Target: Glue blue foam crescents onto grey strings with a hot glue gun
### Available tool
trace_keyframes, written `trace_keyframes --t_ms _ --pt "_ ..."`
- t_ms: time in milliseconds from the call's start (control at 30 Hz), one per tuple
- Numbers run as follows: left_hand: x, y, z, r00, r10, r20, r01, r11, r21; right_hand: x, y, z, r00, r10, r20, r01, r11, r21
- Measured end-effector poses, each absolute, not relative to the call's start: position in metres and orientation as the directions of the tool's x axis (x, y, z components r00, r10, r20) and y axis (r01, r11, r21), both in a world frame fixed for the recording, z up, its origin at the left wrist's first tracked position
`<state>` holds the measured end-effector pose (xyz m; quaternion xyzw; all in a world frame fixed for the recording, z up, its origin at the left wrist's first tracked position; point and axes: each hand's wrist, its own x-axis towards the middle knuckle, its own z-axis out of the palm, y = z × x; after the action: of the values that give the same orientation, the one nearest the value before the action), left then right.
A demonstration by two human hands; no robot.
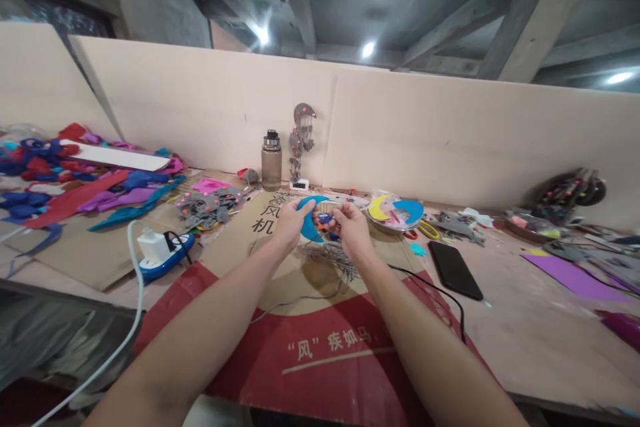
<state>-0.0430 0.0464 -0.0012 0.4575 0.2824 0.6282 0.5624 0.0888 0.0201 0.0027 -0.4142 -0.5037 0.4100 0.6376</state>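
Observation:
My left hand grips a blue crescent-shaped piece by its upper left edge, raised over the cardboard. Close beside it my right hand is closed in a pinch; what lies between its fingertips is too small to make out. Small dark blue and orange pieces show in the gap between both hands, partly hidden by the fingers. Below the hands lies a loose bundle of grey cord, one strand trailing toward the front left.
Red-and-tan cardboard covers the middle of the table. To the right are a black phone, yellow-handled scissors and a dish holding yellow and blue crescents. A bottle stands behind; a blue power strip and felt strips lie left.

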Motion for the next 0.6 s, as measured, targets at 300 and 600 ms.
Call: trace_keyframes --t_ms 300,600 --pt "-0.04 0.044 0.0 0.106 0.973 0.203 -0.392 -0.147 0.908 0.107 0.021 0.009 0.161 0.806 0.569 0.505 0.428 -0.749" --pt "-0.041 0.046 -0.004 0.139 0.971 0.193 -0.262 -0.152 0.953 0.11 0.014 0.015 0.103 0.683 0.723 0.665 0.494 -0.561"
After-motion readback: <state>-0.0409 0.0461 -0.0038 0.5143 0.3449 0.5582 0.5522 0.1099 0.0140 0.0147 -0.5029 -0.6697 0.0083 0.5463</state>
